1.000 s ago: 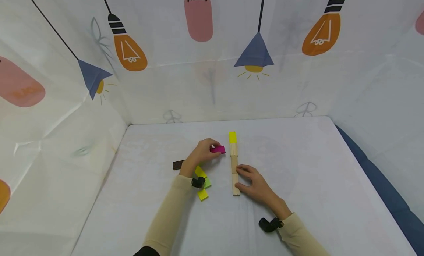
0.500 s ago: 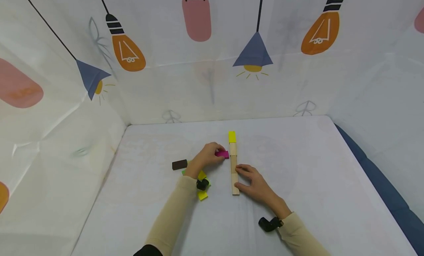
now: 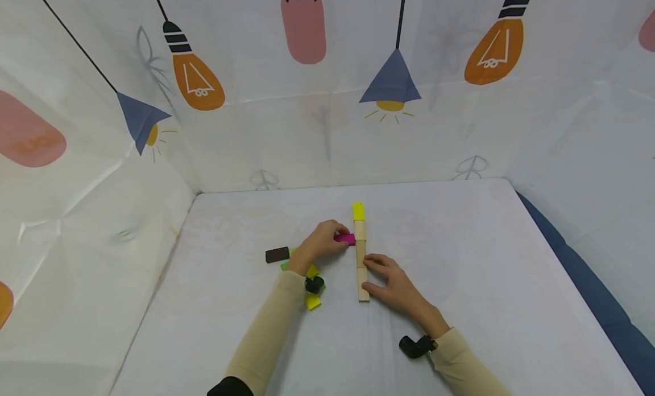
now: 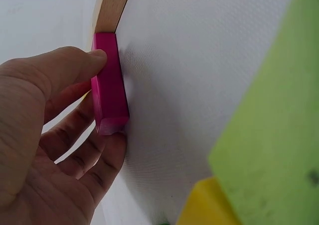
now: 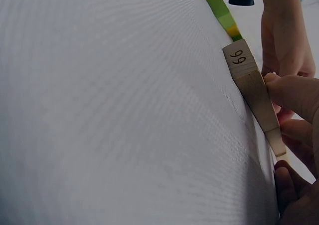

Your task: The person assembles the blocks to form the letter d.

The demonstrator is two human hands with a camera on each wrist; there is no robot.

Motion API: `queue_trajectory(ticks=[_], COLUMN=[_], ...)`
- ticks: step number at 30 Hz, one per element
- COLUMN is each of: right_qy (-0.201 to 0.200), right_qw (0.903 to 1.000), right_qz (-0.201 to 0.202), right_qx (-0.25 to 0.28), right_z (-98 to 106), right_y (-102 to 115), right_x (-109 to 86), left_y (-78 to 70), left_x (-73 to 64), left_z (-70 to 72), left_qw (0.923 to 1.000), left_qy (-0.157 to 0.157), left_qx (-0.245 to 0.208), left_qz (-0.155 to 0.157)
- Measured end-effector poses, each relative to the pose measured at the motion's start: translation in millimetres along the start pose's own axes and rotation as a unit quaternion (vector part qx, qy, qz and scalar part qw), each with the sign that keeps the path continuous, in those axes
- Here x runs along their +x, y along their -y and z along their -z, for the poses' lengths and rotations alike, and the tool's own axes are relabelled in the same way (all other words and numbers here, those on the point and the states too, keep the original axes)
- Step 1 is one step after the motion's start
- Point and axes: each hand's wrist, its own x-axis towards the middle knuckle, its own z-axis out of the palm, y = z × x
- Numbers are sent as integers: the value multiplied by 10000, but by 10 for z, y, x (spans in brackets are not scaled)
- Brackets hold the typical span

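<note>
My left hand [image 3: 323, 240] pinches a magenta wooden block [image 4: 110, 80] between thumb and fingers. The block's far end meets the left side of a straight row of plain wooden blocks [image 3: 361, 254], forming a side branch. A yellow block [image 3: 358, 211] caps the row at its far end. On the opposite side, my right hand [image 3: 395, 282] rests thumb and fingertips against the row's nearer part, fingers loosely bent and not wrapped round it. In the right wrist view, the near end block [image 5: 239, 58] carries the number 99 or 66.
A dark brown block [image 3: 277, 255] lies left of my left wrist. Yellow blocks [image 3: 313, 302] and green blocks [image 4: 269, 135] lie beneath and beside that forearm, partly hidden. A white cloth covers the table [image 3: 460, 242]; printed fabric walls [image 3: 327, 128] stand behind and left.
My left hand has moved right and slightly nearer, bringing the magenta block up to the row. More of the brown block shows now. The right hand has stayed in place.
</note>
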Motion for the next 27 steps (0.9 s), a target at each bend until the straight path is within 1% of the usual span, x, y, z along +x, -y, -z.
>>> queue_trajectory(ticks=[8, 13, 18, 24, 27], right_qy=[-35, -27, 9, 35, 50], right_qw=[10000, 10000, 10000, 9999, 9998], right_qz=[63, 48, -24, -113, -162], right_qx=[2, -11, -22, -59, -60], right_z=[-1, -1, -1, 3, 2], right_y=[14, 23, 36, 48, 59], right_x=[2, -1, -3, 0, 2], left_y=[21, 35, 57, 123, 168], left_x=[-7, -77, -225, -484, -606], left_z=[0, 16, 69, 150, 201], left_qw=[10000, 9993, 9976, 9931, 9909], left_qy=[-55, -280, -602, -955, -1113], left_qx=[-25, -237, -346, -654, -743], left_qz=[-62, 12, 42, 190, 165])
